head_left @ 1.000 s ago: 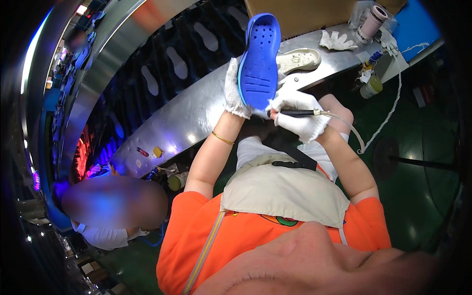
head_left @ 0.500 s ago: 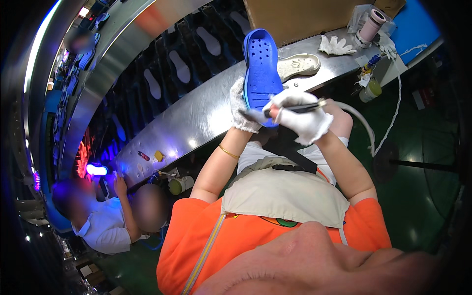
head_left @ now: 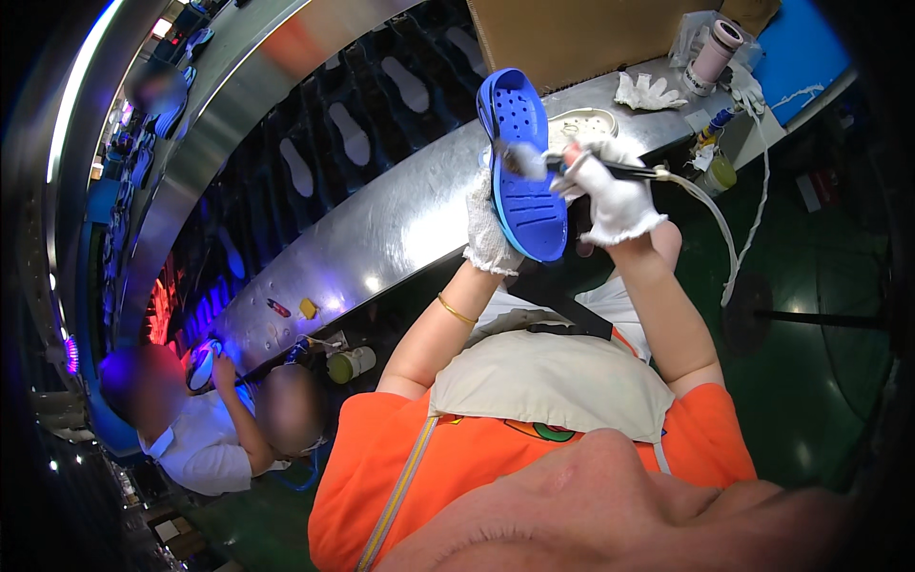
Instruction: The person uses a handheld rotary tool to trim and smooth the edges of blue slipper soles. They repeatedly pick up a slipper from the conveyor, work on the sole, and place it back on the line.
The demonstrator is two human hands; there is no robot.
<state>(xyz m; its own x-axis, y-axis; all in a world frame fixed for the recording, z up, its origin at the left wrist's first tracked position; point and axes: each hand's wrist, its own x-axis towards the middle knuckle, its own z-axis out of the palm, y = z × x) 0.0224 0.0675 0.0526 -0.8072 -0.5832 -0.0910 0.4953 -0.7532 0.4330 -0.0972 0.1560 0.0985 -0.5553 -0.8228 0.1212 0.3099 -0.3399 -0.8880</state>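
Above the curved shiny metal worktop (head_left: 381, 229), the left hand (head_left: 488, 229) in a white cotton glove has its grip closed around the blue foam clog with round holes (head_left: 522, 167), sole facing the person. Just right of the clog, the gloved right hand (head_left: 610, 195) has its grip closed on a thin dark tool with a white hose (head_left: 667, 176), whose tip touches the clog's edge. Beyond the clog, a white shoe sole (head_left: 583, 124) lies on the worktop.

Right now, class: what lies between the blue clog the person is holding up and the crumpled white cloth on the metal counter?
In the head view, a pale shoe lies on the metal counter between the blue clog and the crumpled white cloth.
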